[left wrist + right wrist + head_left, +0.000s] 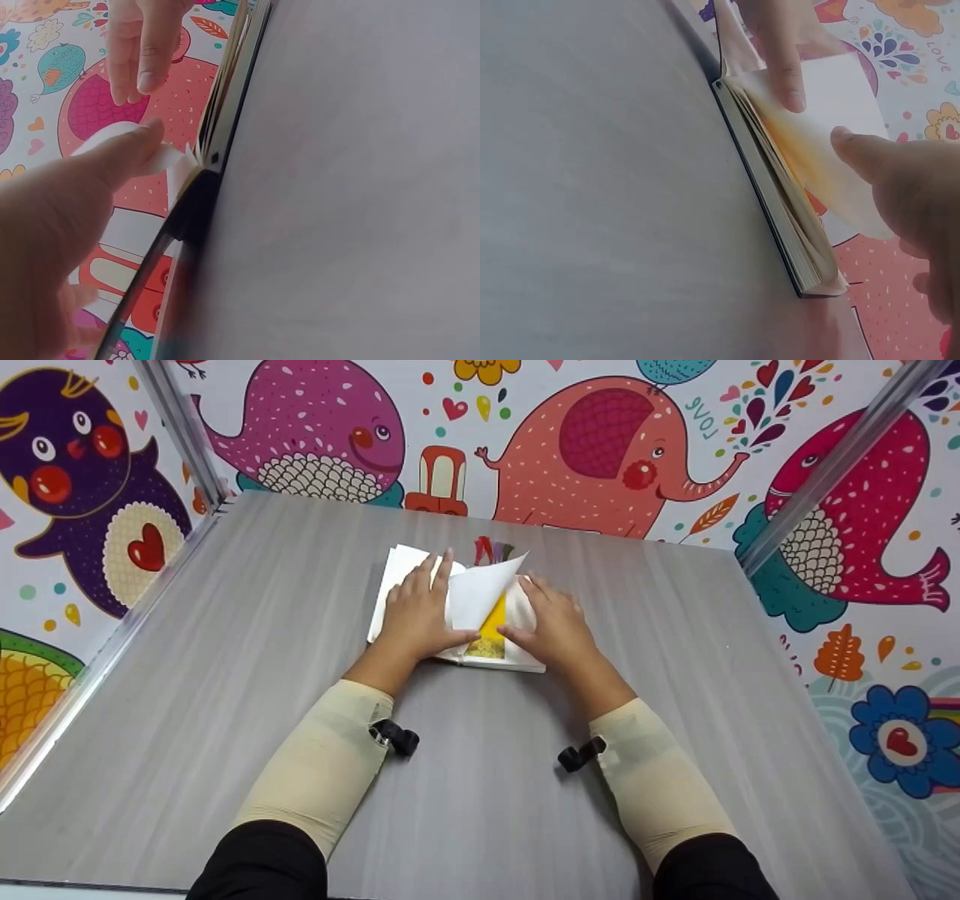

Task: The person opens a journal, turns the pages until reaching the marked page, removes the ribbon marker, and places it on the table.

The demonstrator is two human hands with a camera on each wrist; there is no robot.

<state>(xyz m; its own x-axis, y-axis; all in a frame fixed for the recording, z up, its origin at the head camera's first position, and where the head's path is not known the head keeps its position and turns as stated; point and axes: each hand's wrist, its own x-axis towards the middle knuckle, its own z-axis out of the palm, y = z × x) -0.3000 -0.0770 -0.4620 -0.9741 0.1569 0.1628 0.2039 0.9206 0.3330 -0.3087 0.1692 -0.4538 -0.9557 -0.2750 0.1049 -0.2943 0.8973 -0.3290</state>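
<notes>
An open book (523, 616) lies on the grey table, one white page (480, 589) raised and curling between its two sides. Under that page shows a yellow picture (492, 630) on the right side. My left hand (420, 611) rests over the left side with its fingers straight, its thumb reaching to the raised page's lower part. Over the right edge is my right hand (559, 622), fingers loosely spread and thumb pointing in at the picture. In the right wrist view the raised page (847, 97) stands between both thumbs, above the thick page block (772, 187).
Red and purple ribbon-like strands (493, 550) stick out beyond the book's far edge. The grey table (480, 780) meets walls printed with cartoon animals (592, 457). Metal frame posts (184, 431) stand at the corners. Small black mounts (395, 737) sit on both wrists.
</notes>
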